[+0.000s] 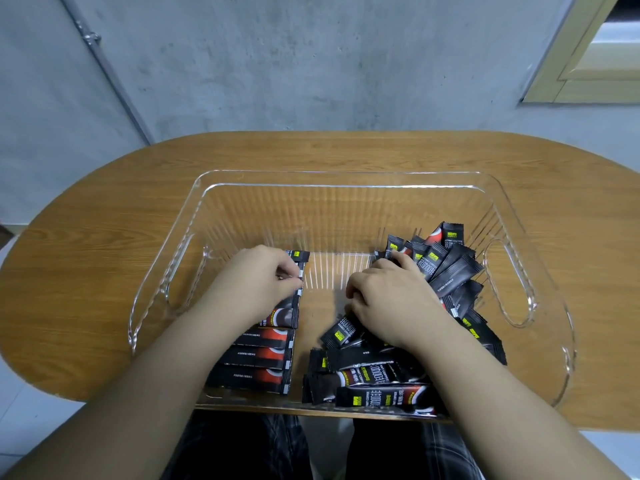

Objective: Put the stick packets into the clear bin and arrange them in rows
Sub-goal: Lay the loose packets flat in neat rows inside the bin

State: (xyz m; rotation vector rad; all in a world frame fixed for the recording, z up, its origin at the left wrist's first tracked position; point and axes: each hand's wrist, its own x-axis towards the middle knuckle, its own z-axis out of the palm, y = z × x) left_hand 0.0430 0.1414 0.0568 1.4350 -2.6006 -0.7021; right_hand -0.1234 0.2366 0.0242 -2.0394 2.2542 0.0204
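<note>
A clear plastic bin (346, 188) with ribbed walls and cut-out handles is sitting at the near edge of a rounded wooden worktop (104, 237). Inside, along the bin's left side, a neat row of black-and-red stick packets (263, 355) is lying side by side. A loose heap of stick packets (446, 268) is filling the right side, from the far right corner to the near edge. The left hand (259, 282) is resting on the far end of the row, its fingers curled and pinching a packet's end. The right hand (391, 299) is reaching into the heap, fingers curled around packets. A grey concrete wall (311, 64) is standing behind the worktop.
</note>
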